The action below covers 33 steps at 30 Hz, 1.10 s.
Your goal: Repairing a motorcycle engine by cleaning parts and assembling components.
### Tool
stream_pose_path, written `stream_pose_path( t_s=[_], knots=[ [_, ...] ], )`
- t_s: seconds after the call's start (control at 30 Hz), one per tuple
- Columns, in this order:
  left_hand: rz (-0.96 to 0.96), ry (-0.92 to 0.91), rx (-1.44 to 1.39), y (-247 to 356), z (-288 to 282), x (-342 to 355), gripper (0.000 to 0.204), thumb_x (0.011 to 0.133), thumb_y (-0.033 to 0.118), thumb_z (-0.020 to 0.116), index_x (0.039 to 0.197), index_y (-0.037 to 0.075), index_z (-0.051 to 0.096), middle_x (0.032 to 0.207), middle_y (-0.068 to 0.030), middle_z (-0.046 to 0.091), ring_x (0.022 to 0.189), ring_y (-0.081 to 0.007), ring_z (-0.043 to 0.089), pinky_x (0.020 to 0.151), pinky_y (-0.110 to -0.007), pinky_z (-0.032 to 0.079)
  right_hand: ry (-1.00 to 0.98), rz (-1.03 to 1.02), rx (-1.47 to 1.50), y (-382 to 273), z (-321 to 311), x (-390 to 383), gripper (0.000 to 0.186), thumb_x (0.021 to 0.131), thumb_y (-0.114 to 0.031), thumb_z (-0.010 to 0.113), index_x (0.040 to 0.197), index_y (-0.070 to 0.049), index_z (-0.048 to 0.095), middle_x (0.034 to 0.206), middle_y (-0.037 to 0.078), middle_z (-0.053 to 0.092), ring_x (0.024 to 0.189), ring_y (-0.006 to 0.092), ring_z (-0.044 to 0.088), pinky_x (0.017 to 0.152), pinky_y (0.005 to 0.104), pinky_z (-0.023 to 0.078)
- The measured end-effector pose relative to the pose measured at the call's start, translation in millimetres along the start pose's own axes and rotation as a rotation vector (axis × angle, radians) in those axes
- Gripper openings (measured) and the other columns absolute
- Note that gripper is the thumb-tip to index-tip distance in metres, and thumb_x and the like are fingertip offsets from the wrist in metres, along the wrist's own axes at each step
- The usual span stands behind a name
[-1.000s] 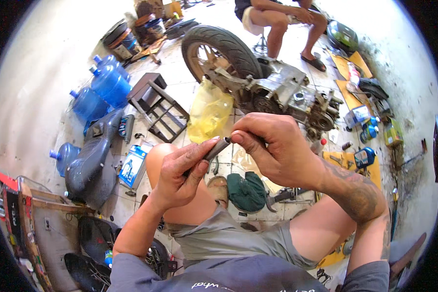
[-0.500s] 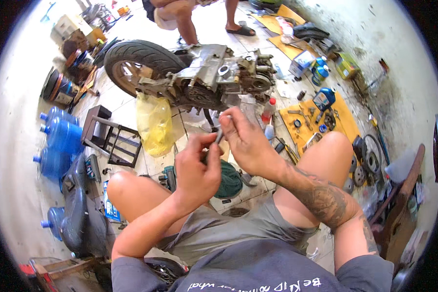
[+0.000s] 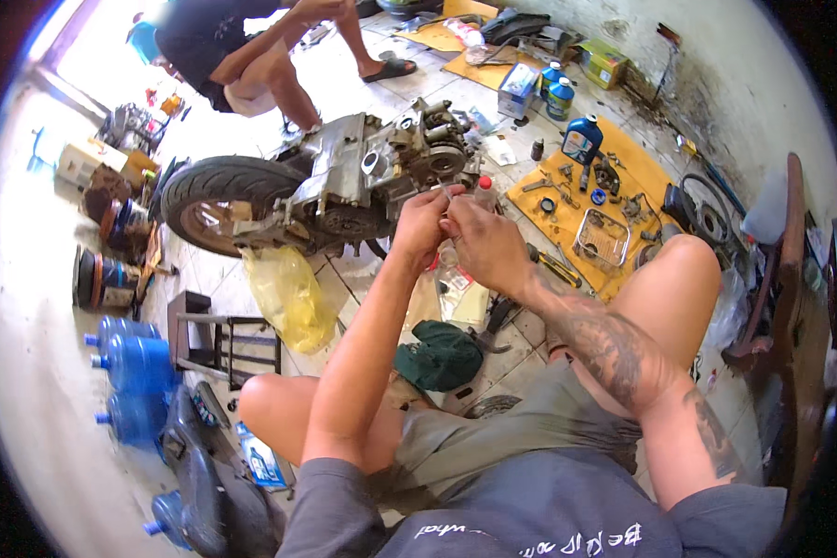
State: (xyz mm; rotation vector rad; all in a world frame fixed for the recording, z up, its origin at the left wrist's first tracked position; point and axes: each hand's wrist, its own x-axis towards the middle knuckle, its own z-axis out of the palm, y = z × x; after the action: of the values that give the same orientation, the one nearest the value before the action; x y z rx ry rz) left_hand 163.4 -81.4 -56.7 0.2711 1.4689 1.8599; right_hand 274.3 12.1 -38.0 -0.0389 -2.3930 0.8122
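Note:
My left hand and my right hand meet in front of me, fingers closed and pressed together. Between their fingertips is a small, slim grey piece, mostly covered by the fingers; its exact kind does not show. Just beyond the hands lies a greasy scooter engine with its rear wheel attached. A red-capped clear bottle stands right behind my right hand. Below the hands, a dark green cloth lies between my legs.
An orange-yellow sheet to the right carries small metal parts and a wire basket. Pliers lie nearby. At left are a yellow plastic bag, a dark stool and blue water jugs. Another person sits beyond the engine.
Both hands have moved forward and closer together, nearer the engine, and the slim grey piece is more covered. My view has shifted, showing more of the other person.

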Motion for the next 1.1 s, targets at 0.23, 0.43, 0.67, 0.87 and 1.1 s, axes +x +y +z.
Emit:
stream_pose_path(
  t_s=[0.23,0.43,0.67,0.87,1.1],
  knots=[
    [-0.058,0.076,-0.045,-1.1,-10.2,34.8,0.026,0.093,0.013,0.059,0.114,-0.003,0.060,0.099,-0.0094,0.067,0.082,-0.0161,0.064,0.069,-0.028,0.053,-0.411,-0.178,-0.408,36.7,-6.4,24.8,0.013,0.088,-0.015,0.048,0.098,-0.007,0.051,0.089,0.014,0.062,0.075,0.0319,0.067,0.059,0.0436,0.054],
    [0.046,0.057,-0.201,-17.8,-20.5,60.8,0.019,0.091,0.007,0.061,0.103,-0.007,0.064,0.096,-0.0114,0.067,0.079,-0.0188,0.065,0.071,-0.028,0.053,-0.425,-0.178,-0.431,33.6,0.8,37.0,0.014,0.087,-0.016,0.051,0.096,-0.008,0.058,0.087,0.011,0.063,0.078,0.0283,0.068,0.061,0.0406,0.055],
    [0.016,0.073,-0.228,-21.8,-21.7,65.7,0.015,0.091,0.007,0.061,0.098,-0.006,0.066,0.092,-0.0117,0.068,0.081,-0.0182,0.065,0.073,-0.027,0.052,-0.416,-0.244,-0.476,40.1,7.4,42.5,0.014,0.087,-0.017,0.053,0.096,-0.008,0.059,0.085,0.011,0.063,0.076,0.0273,0.068,0.060,0.0391,0.055],
    [0.021,0.082,-0.234,-26.0,-28.5,66.7,0.016,0.091,0.007,0.062,0.099,-0.006,0.066,0.094,-0.0121,0.069,0.083,-0.0178,0.065,0.074,-0.027,0.051,-0.485,-0.291,-0.504,43.5,14.9,46.5,0.012,0.084,-0.014,0.053,0.090,-0.006,0.060,0.081,0.013,0.063,0.073,0.0283,0.067,0.059,0.0394,0.054],
    [-0.037,0.088,-0.191,-23.2,-23.4,68.3,0.016,0.091,0.009,0.060,0.094,-0.005,0.067,0.092,-0.0127,0.068,0.084,-0.0212,0.065,0.075,-0.032,0.052,-0.618,-0.451,-0.770,52.9,33.2,46.8,0.013,0.083,-0.014,0.055,0.085,-0.007,0.067,0.084,0.011,0.068,0.073,0.0250,0.068,0.058,0.0369,0.053]
  ],
)
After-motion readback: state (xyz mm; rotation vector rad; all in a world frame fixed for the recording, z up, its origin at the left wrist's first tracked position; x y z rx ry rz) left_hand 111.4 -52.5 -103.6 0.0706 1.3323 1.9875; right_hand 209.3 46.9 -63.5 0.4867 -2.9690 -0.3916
